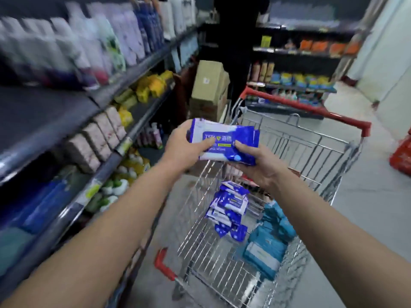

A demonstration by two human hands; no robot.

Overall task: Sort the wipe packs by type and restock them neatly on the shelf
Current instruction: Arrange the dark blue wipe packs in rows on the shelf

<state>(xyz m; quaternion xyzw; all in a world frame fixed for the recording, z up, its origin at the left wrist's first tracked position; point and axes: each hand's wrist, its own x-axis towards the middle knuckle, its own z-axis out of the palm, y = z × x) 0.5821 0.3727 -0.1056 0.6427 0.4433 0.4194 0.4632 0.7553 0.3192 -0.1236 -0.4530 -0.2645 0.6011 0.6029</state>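
Observation:
Both hands hold a small stack of blue-and-white wipe packs (224, 138) above the shopping cart (311, 138). My left hand (186, 147) grips the stack's left end, and my right hand (258, 163) holds its lower right corner from underneath. Down in the cart lies a pile of several more blue-and-white wipe packs (229, 210). Beside them, to the right, sit teal wipe packs (269, 241). The shelf unit (106, 165) runs along my left with pinkish packs (97, 138) lined up on its middle level.
Cardboard boxes (209, 87) are stacked at the end of the aisle, with a person in dark clothes (238, 41) standing behind them. A red basket (402, 154) sits on the floor at the right. More shelving (307, 54) crosses the back.

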